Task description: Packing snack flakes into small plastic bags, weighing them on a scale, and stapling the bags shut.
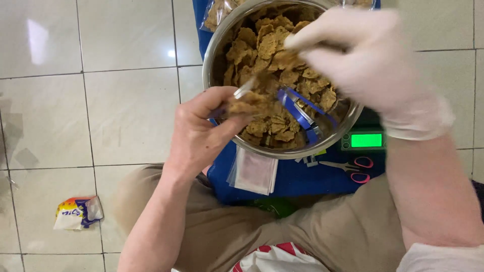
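Observation:
A steel bowl (217, 45) full of brown fried chips (267, 45) sits on a small scale with a green display (366, 140). My bare left hand (201, 133) grips a clear plastic bag (252, 100) with chips in it, at the bowl's near left rim. My right hand (368, 60), in a thin white glove, hovers over the bowl and pinches a few chips. A blue-striped bag or strip (302, 113) lies inside the bowl among the chips.
A blue cloth or mat (302, 181) lies under the scale, with a stack of clear bags (254, 172) and pink-handled scissors (353, 168) on it. A crumpled snack wrapper (78, 213) lies on the white tiled floor at left. Filled bags (217, 12) lie behind the bowl.

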